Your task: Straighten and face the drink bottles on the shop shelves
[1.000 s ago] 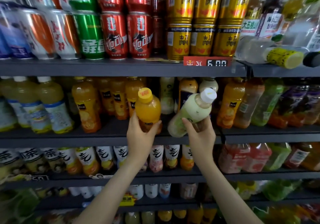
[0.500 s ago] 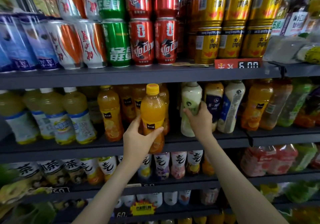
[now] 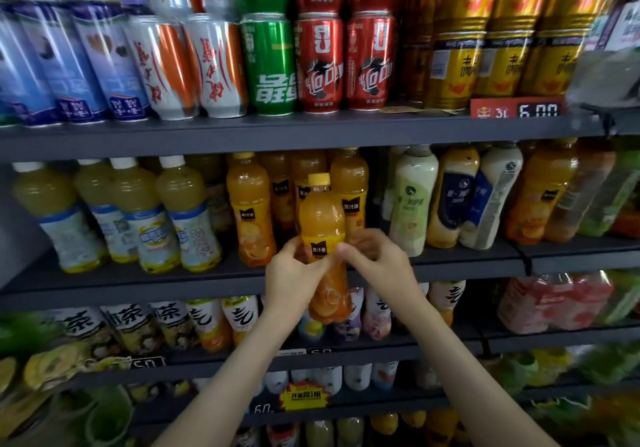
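**One orange bottle in hand, label to the front**

We judge the step to be facing a single bottle. The orange bottle [image 3: 322,218] is off the shelf, upright, below and well to the left of the red price tag [image 3: 517,111], and its base hangs lower than the edge of the middle shelf [image 3: 138,284]. The left hand [image 3: 294,275] wraps its lower half. The right hand [image 3: 379,266] meets it from the other side, and its fingers [image 3: 363,240] pinch the bottle at label height, though that hand is a little blurred.

The small black label already faces us. Next, we think, the bottle needs setting back among the other orange bottles [image 3: 249,204], which stand below and left of the tag. It should go in upright, with the label kept forward and its base fully on the shelf.

The tag reads "6.00". The pale characters on the bottle's black label are too small for us to read. Left of the tag, on its own shelf, stand yellow cans [image 3: 450,65], red cans [image 3: 320,62] and a green can [image 3: 270,65] with large white characters. Far below and left of the tag, the tea bottles [image 3: 81,322] show "茶".
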Tool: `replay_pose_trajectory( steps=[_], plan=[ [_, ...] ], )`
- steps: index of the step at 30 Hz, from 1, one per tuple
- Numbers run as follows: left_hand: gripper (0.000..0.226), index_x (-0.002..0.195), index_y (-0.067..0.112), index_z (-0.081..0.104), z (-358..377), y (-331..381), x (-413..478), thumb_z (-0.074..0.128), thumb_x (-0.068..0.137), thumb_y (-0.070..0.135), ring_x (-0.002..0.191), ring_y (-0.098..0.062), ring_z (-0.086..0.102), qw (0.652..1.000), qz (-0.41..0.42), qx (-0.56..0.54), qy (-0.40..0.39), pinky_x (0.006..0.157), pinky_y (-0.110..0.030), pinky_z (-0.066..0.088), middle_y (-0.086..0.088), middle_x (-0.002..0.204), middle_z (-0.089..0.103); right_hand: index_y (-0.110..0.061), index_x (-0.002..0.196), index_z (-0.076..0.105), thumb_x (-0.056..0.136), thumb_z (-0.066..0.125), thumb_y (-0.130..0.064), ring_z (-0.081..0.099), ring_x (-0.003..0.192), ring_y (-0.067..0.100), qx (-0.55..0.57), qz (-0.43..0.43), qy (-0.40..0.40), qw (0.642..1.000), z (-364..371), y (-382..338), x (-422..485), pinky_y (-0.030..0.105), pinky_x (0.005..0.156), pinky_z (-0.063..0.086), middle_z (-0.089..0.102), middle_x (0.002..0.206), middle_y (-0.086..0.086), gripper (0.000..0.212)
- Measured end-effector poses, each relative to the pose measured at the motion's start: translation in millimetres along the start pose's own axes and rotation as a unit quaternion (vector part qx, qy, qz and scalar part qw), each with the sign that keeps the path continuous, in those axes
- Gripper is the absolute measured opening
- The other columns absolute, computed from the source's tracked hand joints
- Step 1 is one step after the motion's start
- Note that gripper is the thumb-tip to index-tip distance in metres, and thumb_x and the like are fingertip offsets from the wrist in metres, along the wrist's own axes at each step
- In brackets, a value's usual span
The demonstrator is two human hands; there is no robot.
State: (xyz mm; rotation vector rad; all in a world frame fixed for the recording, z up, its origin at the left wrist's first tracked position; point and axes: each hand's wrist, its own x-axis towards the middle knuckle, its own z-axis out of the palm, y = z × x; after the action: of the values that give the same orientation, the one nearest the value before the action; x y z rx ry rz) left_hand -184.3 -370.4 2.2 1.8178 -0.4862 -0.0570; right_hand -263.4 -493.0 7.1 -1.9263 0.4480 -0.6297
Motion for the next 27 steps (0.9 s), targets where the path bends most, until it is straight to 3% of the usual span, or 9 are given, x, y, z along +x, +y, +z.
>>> replay_pose_trajectory(
  steps=[2, 5, 9, 12, 15, 18, 20, 23, 27],
  plan=[
    [0.028, 0.102, 0.023, 0.066, -5, 1, -4, 0.073, 0.078, 0.034, 0.079, -0.006, 0.063, 0.999, 0.026, 0.02, 0.004, 0.066, -0.025, 0.053, 0.01, 0.083, 0.067, -0.023, 0.105, 0.06, 0.077, 0.072, -0.047, 0.062, 0.088, 0.005, -0.025, 0.014, -0.061, 0.998, 13, -8, 0, 0.017, 0.072, 0.051, 0.065, 0.093, -0.011, 0.04],
    [0.031, 0.108, 0.032, 0.06, -17, 5, -7, 0.071, 0.081, 0.021, 0.075, 0.007, 0.055, 0.997, 0.072, 0.028, -0.001, 0.062, -0.005, 0.044, 0.021, 0.086, 0.059, -0.019, 0.106, 0.059, 0.074, 0.075, -0.046, 0.059, 0.082, 0.003, -0.034, 0.0, -0.051, 0.998, 28, -17, 6, 0.014, 0.063, 0.044, 0.064, 0.09, -0.008, 0.045],
    [0.061, 0.139, 0.022, 0.042, -37, 3, 4, 0.068, 0.084, 0.018, 0.105, 0.001, 0.047, 0.989, 0.125, 0.048, -0.055, 0.077, 0.004, 0.036, 0.014, 0.116, 0.05, -0.013, 0.095, 0.058, 0.075, 0.077, -0.038, 0.056, 0.068, 0.003, -0.039, -0.06, 0.041, 0.997, 50, -26, 13, 0.01, 0.057, 0.042, 0.059, 0.074, -0.008, 0.037],
    [0.064, 0.144, 0.024, 0.033, -52, -3, 11, 0.064, 0.088, 0.018, 0.12, 0.002, 0.043, 0.982, 0.164, 0.061, -0.071, 0.095, -0.008, 0.038, 0.014, 0.131, 0.047, -0.01, 0.11, 0.059, 0.076, 0.077, -0.035, 0.063, 0.084, 0.012, -0.031, -0.071, 0.101, 0.992, 66, -31, 23, 0.018, 0.069, 0.047, 0.067, 0.091, 0.0, 0.046],
    [0.049, 0.135, 0.017, 0.045, -65, -17, 21, 0.062, 0.09, 0.014, 0.119, -0.011, 0.051, 0.979, 0.172, 0.095, 0.05, 0.098, -0.027, 0.044, 0.002, 0.13, 0.053, -0.008, 0.11, 0.058, 0.077, 0.076, -0.039, 0.064, 0.089, 0.02, -0.057, -0.058, 0.124, 0.989, 80, -32, 40, 0.025, 0.072, 0.047, 0.068, 0.096, 0.006, 0.049],
    [0.044, 0.13, 0.012, 0.048, -73, -28, 35, 0.062, 0.089, 0.013, 0.108, -0.011, 0.053, 0.977, 0.144, 0.107, 0.113, 0.089, -0.024, 0.045, -0.002, 0.123, 0.055, -0.008, 0.112, 0.057, 0.079, 0.072, -0.044, 0.064, 0.092, 0.023, -0.091, -0.032, 0.124, 0.988, 94, -34, 55, 0.03, 0.074, 0.05, 0.068, 0.098, 0.008, 0.051],
    [0.044, 0.13, 0.011, 0.046, -75, -31, 42, 0.062, 0.089, 0.013, 0.107, -0.01, 0.051, 0.975, 0.142, 0.121, 0.117, 0.087, -0.021, 0.042, -0.002, 0.124, 0.053, -0.008, 0.114, 0.056, 0.081, 0.07, -0.043, 0.064, 0.093, 0.023, -0.101, -0.033, 0.134, 0.985, 102, -34, 61, 0.028, 0.073, 0.049, 0.068, 0.1, 0.008, 0.05],
    [0.047, 0.132, 0.01, 0.044, -72, -33, 50, 0.062, 0.088, 0.014, 0.113, -0.016, 0.051, 0.974, 0.133, 0.139, 0.118, 0.093, -0.029, 0.045, -0.004, 0.126, 0.05, -0.006, 0.115, 0.055, 0.082, 0.069, -0.042, 0.066, 0.09, 0.023, -0.101, -0.055, 0.145, 0.983, 109, -31, 67, 0.026, 0.072, 0.051, 0.068, 0.097, 0.008, 0.05],
    [0.05, 0.131, 0.009, 0.042, -63, -32, 49, 0.064, 0.086, 0.009, 0.113, -0.017, 0.05, 0.975, 0.113, 0.144, 0.128, 0.088, -0.024, 0.041, -0.007, 0.126, 0.044, -0.008, 0.12, 0.052, 0.085, 0.069, -0.032, 0.063, 0.099, 0.02, -0.07, -0.052, 0.101, 0.991, 105, -24, 68, 0.029, 0.083, 0.052, 0.066, 0.106, 0.006, 0.046]
  ],
)
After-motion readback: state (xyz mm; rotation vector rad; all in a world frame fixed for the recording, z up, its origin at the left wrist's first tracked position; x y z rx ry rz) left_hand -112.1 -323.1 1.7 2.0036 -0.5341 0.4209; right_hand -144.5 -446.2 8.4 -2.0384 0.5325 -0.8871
